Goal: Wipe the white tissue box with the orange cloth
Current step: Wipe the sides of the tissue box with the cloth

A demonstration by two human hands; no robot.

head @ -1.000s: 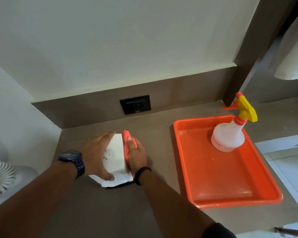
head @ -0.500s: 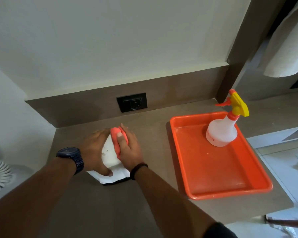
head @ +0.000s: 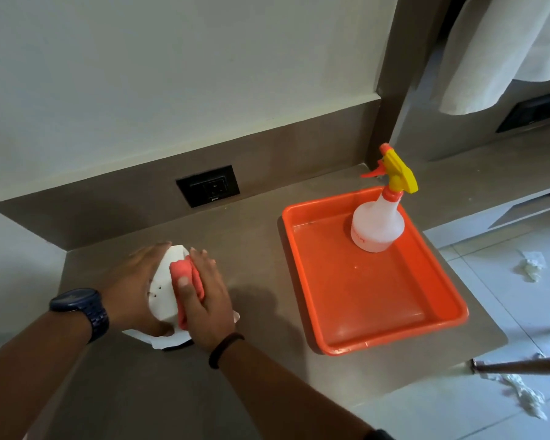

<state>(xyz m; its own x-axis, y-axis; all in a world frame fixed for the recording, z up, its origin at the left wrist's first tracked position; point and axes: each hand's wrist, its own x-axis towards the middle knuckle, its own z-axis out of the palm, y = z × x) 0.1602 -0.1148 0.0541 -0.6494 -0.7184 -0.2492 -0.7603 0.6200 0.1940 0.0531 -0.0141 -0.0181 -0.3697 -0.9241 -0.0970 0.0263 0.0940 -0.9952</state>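
Head view: right hand (head: 208, 301) clenched on orange cloth (head: 187, 281), now pulled back toward 6 o'clock over white tissue box (head: 165, 292) at 9 o'clock on desk (head: 258, 258). Left hand (head: 134, 287) gripping box, unchanged. Probably mid-wipe, top face covered. Tray (head: 451, 322) and spray bottle (head: 377, 222) untouched at 3 o'clock.

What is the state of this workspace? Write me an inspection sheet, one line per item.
Surface: brown countertop, bare between box and tray.
Job's things: white tissue box on the counter; orange cloth pressed on its top.
Clutter: orange tray holding an upright spray bottle.
Grippers: left hand steadies the box; right hand presses the cloth.
Cables: nothing seen; black wall socket unused.
Surroundings: crumpled tissue scraps on the tiled floor, hanging towel.
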